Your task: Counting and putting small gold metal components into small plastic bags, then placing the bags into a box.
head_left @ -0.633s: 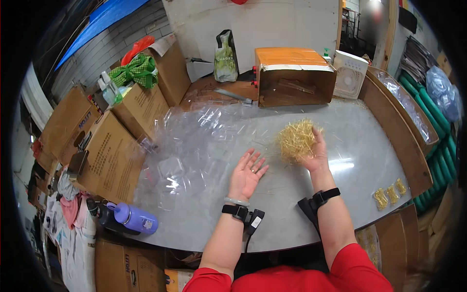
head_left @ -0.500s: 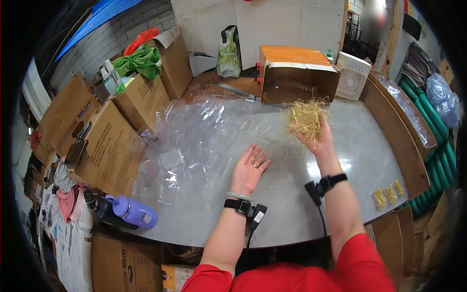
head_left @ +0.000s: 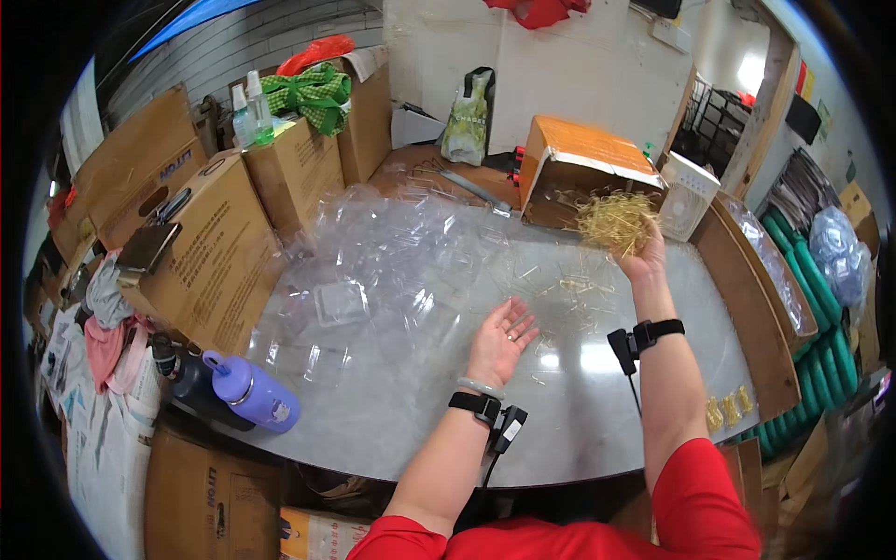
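Note:
A tangled bunch of thin gold wire pieces rests in my right hand, whose fingers curl around its near side. It is at the mouth of an orange-topped cardboard box lying on its side. Loose wire pieces of the same kind are scattered on the grey table below. My left hand is over the middle of the table, palm up with fingers apart and nothing in it. Clear plastic trays or covers lie in a heap to its left.
Small gold wire bundles lie at the right front. A white fan stands by the box, near a cardboard side wall. At left are a purple bottle and cardboard cartons. A green bag stands at the back.
The view has shifted. My right hand has brought the gold wire bunch up against the box opening, and more loose pieces show on the table. My left hand is still open.

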`<state>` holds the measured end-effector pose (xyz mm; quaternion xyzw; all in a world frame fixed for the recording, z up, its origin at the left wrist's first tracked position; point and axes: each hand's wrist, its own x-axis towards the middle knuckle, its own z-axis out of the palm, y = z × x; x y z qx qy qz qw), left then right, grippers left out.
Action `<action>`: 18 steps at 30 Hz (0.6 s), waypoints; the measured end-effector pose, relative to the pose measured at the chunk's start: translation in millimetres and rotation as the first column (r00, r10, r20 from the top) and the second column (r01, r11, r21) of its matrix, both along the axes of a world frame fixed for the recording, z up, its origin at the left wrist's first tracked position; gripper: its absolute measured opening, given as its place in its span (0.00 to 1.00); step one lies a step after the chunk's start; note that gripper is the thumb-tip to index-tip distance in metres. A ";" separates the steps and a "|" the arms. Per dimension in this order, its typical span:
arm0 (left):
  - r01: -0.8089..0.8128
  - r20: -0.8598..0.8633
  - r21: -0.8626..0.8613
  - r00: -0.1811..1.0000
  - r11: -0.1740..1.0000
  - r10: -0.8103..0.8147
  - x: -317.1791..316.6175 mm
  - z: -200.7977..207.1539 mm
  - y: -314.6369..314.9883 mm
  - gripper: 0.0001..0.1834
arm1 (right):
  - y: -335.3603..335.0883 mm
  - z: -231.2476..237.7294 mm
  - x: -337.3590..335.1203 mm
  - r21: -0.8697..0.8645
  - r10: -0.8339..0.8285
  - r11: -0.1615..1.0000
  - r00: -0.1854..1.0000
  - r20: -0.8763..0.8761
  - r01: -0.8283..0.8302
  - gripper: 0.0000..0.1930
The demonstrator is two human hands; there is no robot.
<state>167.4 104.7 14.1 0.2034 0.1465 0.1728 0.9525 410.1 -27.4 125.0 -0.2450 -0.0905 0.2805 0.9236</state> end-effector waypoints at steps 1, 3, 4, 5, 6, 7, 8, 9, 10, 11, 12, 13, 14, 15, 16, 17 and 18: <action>-0.002 0.000 0.003 1.000 1.000 0.002 1.0 1.5 -2.0 0.22 | -0.8 0.2 9.5 -0.005 0.003 1.000 1.000 0.009 -0.003 0.20; -0.006 0.004 0.003 1.000 1.000 0.006 2.0 2.8 -3.2 0.22 | 4.2 0.1 23.1 -0.165 0.072 0.981 0.984 -0.162 -0.099 0.18; -0.006 -0.001 -0.005 1.000 1.000 0.006 2.2 2.7 -2.6 0.21 | 3.2 1.5 22.5 -0.140 0.024 0.989 0.991 -0.133 -0.042 0.18; -0.005 -0.006 -0.014 1.000 1.000 0.005 2.8 2.6 -2.0 0.21 | 3.2 1.7 21.7 -0.143 0.025 0.989 0.991 -0.130 -0.043 0.18; -0.009 -0.007 -0.020 1.000 1.000 0.009 1.8 0.3 -1.4 0.21 | 4.1 1.7 15.6 -0.187 -0.024 0.982 0.998 -0.055 0.013 0.19; -0.016 -0.001 -0.011 1.000 1.000 0.016 1.5 -1.9 0.1 0.21 | 5.4 2.2 10.3 -0.226 -0.069 0.972 0.997 0.022 0.072 0.19; -0.023 0.005 -0.002 1.000 1.000 0.023 1.1 -4.5 0.9 0.21 | 8.7 3.9 6.7 -0.302 0.003 0.952 0.990 -0.144 -0.047 0.19; -0.019 0.003 -0.004 1.000 1.000 0.019 -0.5 -4.0 1.1 0.21 | 4.4 1.5 8.5 -0.304 0.000 0.952 0.989 -0.145 -0.044 0.19; -0.024 -0.003 -0.015 1.000 1.000 0.024 -0.2 -0.6 0.1 0.20 | -3.0 0.5 16.5 -0.147 0.021 0.988 0.994 -0.105 -0.037 0.20; -0.028 -0.010 -0.026 1.000 0.999 0.028 0.5 2.5 -0.6 0.20 | -9.5 -1.4 24.3 0.014 0.036 0.999 0.997 -0.064 -0.035 0.20; -0.028 -0.014 -0.030 1.000 0.999 0.028 0.5 2.0 -0.8 0.20 | -12.3 -3.6 21.2 0.050 0.020 0.998 0.998 0.055 -0.023 0.21; -0.025 -0.001 -0.025 1.000 0.999 0.025 1.4 1.9 -0.9 0.20 | -13.6 -3.2 20.3 0.046 0.020 0.999 0.999 0.050 -0.022 0.21; -0.022 0.013 -0.019 1.000 1.000 0.022 1.6 1.0 -1.5 0.20 | -17.1 0.1 20.8 -0.002 -0.034 0.999 0.999 -0.024 0.034 0.21; -0.025 0.008 -0.017 1.000 1.000 0.025 0.7 -0.4 1.1 0.20 | -16.4 7.9 14.8 -0.048 -0.087 0.995 0.992 -0.095 0.083 0.21; -0.028 0.002 -0.019 1.000 0.999 0.028 1.3 -1.4 1.0 0.19 | -20.5 17.0 6.7 0.027 -0.098 0.995 0.995 -0.019 0.098 0.22; -0.031 -0.005 -0.021 1.000 0.999 0.030 2.0 -2.2 1.0 0.19 | -19.5 17.3 14.4 0.027 -0.094 0.995 0.995 -0.022 0.094 0.22; -0.023 -0.010 -0.022 1.000 0.999 0.023 1.5 -2.0 0.7 0.19 | -20.6 22.7 17.7 -0.028 -0.098 0.995 0.995 0.010 0.098 0.22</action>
